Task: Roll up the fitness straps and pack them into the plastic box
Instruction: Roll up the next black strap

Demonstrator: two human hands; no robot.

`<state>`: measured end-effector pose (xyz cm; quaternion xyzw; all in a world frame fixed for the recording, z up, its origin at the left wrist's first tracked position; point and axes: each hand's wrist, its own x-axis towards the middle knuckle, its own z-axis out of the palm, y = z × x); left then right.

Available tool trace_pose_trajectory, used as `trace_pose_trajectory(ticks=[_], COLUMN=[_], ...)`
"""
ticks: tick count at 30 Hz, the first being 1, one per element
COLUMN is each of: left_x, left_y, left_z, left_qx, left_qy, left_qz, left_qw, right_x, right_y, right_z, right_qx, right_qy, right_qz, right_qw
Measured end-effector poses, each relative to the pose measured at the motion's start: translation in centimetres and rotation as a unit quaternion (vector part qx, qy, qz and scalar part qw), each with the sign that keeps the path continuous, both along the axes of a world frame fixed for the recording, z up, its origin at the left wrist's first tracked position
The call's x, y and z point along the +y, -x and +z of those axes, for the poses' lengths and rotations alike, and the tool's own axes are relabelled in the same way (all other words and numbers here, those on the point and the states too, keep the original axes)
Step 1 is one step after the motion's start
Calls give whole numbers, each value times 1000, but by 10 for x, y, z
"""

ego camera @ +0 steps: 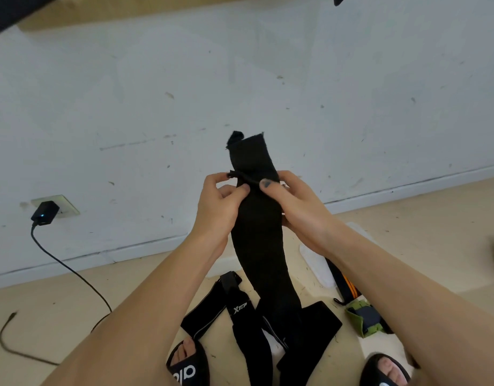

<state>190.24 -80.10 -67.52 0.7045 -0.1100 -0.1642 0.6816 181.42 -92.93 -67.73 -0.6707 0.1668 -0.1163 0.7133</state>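
Note:
A long black fitness strap [257, 227] hangs upright in front of me, its top end standing above my fingers and its tail trailing down to the floor. My left hand [220, 201] pinches its left edge and a thin black loop near the top. My right hand [293, 201] grips the right edge at the same height. More black straps [240, 316], one with white lettering, lie on the floor between my feet. A black strap with orange stripes [344, 285] and a green one [362, 319] lie to the right. The clear plastic box [315, 263] shows partly behind my right forearm.
A white scuffed wall stands close ahead. A black charger [45, 213] sits in a wall socket at the left, and its cable [73, 271] runs across the beige floor. My feet in black sandals [187, 363] are at the bottom edge.

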Motion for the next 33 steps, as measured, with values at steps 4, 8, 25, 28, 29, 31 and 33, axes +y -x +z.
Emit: trace_pose_trajectory(ticks=[4,8,25,28,29,31,33], left_x=[1,0,4,3,3,3,3], left_y=[3,7,3,1,1,-1,0], left_z=[-1,2,9,10,10,7,5], left_qx=[-88,-121,-116,-68,-61,-82,-90], left_qy=[-41,-31,-2,20,26,21,18], left_qz=[-21,-32,-55,-45,-37,-30,-31], left_qw=[995,992,992,996,997,996,995], right_x=[-2,-1,0,2,2,4,5], right_y=[0,-2,1,1,1,2,2], right_z=[1,1,1,2,3,3,3], right_qx=[3,5,-12,-15,-15,-20,-25], right_qy=[9,24,7,11,11,6,5], right_qz=[-51,-84,-37,-22,-16,-4,6], right_qw=[999,996,999,1000,1000,1000,1000])
